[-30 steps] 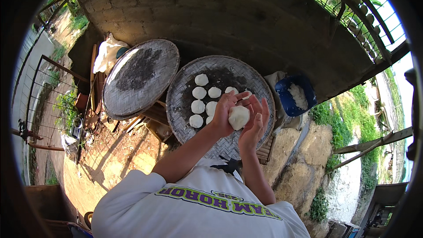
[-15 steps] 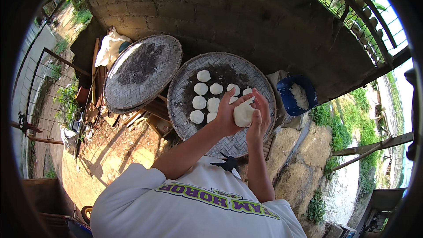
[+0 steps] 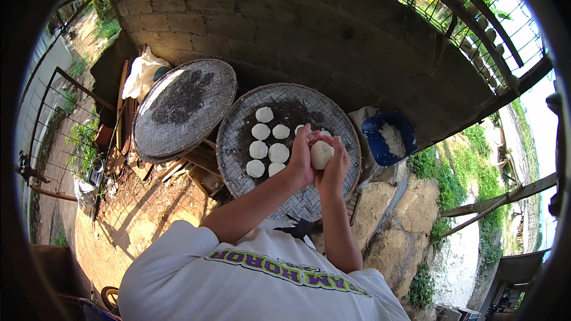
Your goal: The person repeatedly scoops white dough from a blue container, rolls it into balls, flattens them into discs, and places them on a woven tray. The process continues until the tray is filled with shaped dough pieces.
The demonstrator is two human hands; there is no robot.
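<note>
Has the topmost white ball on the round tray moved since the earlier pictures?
No. That white ball keeps its spot against the round tray, atop the left column; the whole view has shifted.

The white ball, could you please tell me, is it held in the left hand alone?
No, the left hand and the right hand cup the white ball together.
</note>
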